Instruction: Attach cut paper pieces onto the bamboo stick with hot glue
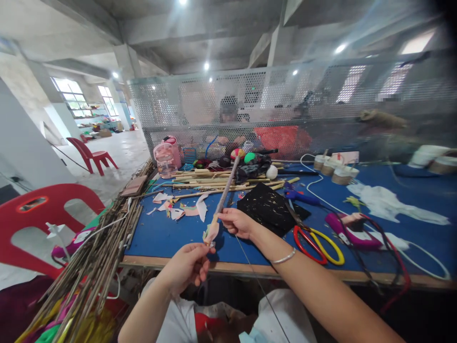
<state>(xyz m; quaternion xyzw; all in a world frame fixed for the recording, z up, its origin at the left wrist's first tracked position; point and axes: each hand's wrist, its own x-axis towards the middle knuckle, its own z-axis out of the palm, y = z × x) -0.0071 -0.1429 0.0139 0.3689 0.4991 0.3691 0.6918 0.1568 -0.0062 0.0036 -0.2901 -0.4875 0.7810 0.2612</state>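
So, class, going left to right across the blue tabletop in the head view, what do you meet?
Pink bottle, held stick, black sheet, scissors, crumpled white material.

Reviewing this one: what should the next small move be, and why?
Perhaps turn the wrapped stick slightly with the left hand: it pinches the lower end, by the pale pink scrap, while the right hand grips higher up, and a thin cord runs down from beside the right hand, so a turn might wind some on.
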